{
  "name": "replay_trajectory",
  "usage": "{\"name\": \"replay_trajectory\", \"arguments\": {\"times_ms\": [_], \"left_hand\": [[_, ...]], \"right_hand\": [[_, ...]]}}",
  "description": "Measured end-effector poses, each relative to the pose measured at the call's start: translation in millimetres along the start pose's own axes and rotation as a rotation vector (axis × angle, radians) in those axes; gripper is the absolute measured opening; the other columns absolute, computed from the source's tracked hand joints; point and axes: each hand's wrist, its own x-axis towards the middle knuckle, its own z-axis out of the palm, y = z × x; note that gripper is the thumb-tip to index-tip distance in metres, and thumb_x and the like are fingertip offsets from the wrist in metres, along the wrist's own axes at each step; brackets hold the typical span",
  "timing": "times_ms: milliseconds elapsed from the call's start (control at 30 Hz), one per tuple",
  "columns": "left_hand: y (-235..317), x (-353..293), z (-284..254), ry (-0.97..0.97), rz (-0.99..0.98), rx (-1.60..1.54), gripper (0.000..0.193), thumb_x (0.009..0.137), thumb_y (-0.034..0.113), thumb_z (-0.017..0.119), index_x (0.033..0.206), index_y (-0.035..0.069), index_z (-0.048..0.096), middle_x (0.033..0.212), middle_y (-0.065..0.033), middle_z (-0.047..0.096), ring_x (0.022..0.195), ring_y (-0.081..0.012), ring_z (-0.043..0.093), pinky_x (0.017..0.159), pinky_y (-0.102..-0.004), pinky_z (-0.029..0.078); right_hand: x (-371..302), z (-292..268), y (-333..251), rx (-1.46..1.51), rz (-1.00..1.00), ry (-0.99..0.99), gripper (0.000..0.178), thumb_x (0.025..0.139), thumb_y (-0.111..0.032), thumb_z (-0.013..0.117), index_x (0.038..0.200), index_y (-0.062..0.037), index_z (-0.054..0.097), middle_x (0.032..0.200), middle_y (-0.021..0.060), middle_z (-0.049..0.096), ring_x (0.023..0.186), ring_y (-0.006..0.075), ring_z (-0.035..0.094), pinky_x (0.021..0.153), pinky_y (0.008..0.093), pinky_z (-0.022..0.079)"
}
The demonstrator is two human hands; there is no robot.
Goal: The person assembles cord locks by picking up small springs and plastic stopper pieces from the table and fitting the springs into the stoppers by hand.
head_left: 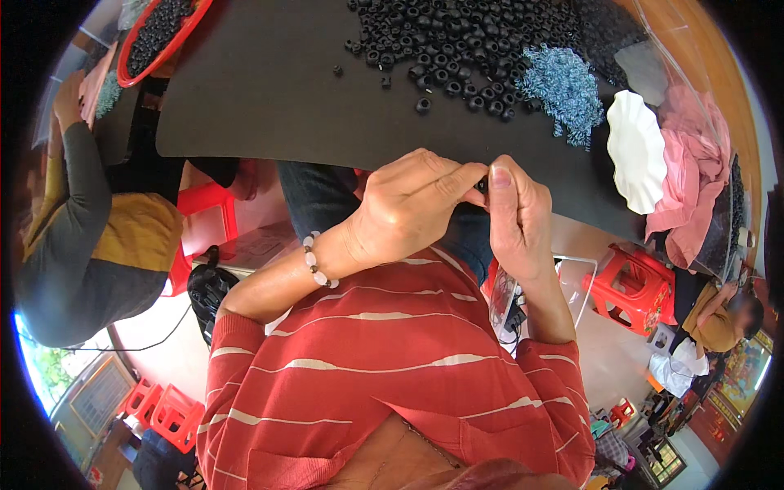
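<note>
My left hand [416, 202], with a beaded bracelet on its wrist, meets my right hand [519, 214] just off the near edge of the dark table [269, 98]. Both hands are closed, thumbs and fingertips pressed together. Between them a bit of a small black piece [483, 184] shows; the fingers cover most of it. Beyond lies a wide heap of round black plastic pieces with holes [457, 49]. To its right is a pile of tiny bluish pieces [563, 86] that look like coil springs.
Right of the piles lie a white scalloped plate [637, 151] and a pink cloth [690, 163]. A red basin [163, 41] of black pieces stands far left, near another person's arm [82, 171]. Red stools [629, 286] stand on the floor. More people sit at far right.
</note>
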Motion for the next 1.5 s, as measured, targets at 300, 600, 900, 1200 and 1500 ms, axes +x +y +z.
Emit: {"name": "replay_trajectory", "arguments": {"times_ms": [300,600,900,1200,1500], "left_hand": [[8.5,-1.7,1.1,0.080,-0.332,-0.195,0.025,0.074,-0.009,0.070,0.097,0.000,0.070,0.081,-0.0105,0.068,0.066,-0.0181,0.065,0.056,-0.0263,0.053],[7.6,-3.1,1.4,0.115,-0.257,-0.137,0.037,0.064,-0.002,0.077,0.099,0.006,0.072,0.077,-0.0037,0.062,0.065,-0.0154,0.058,0.054,-0.0261,0.048],[14.1,-5.8,-1.0,0.105,-0.184,-0.076,0.042,0.058,0.001,0.078,0.099,0.009,0.073,0.075,-0.0005,0.053,0.061,-0.0140,0.053,0.051,-0.0257,0.043],[18.9,-9.7,-4.5,0.044,-0.073,-0.118,0.035,0.073,-0.017,0.063,0.104,-0.001,0.070,0.086,-0.0059,0.058,0.065,-0.0092,0.062,0.055,-0.0208,0.052],[21.2,-5.1,-1.2,0.102,-0.133,-0.202,0.036,0.066,-0.019,0.066,0.099,-0.004,0.068,0.084,-0.0054,0.055,0.067,-0.0101,0.066,0.052,-0.0201,0.057]], "right_hand": [[1.4,-14.0,0.2,0.260,0.104,-0.160,0.047,0.103,-0.036,0.036,0.082,0.0002,0.056,0.067,0.0003,0.047,0.061,0.0076,0.042,0.055,0.0232,0.034],[-2.2,-8.9,5.3,0.602,0.213,-0.178,0.051,0.100,-0.045,0.037,0.100,0.0010,0.060,0.084,0.0052,0.061,0.070,0.0085,0.052,0.059,0.0205,0.040],[-4.3,-6.3,8.2,0.896,0.301,-0.223,0.042,0.091,-0.038,0.060,0.103,0.0020,0.060,0.086,0.0059,0.062,0.069,0.0079,0.053,0.058,0.0216,0.042],[-6.2,-1.9,13.1,1.047,0.279,-0.366,0.037,0.088,-0.036,0.065,0.088,0.0001,0.058,0.076,0.0040,0.056,0.069,0.0092,0.047,0.062,0.0249,0.044],[-8.6,-3.7,12.8,1.037,0.307,-0.317,0.036,0.092,-0.035,0.059,0.092,0.0001,0.056,0.081,0.0071,0.059,0.072,0.0136,0.054,0.067,0.0297,0.048]]}}
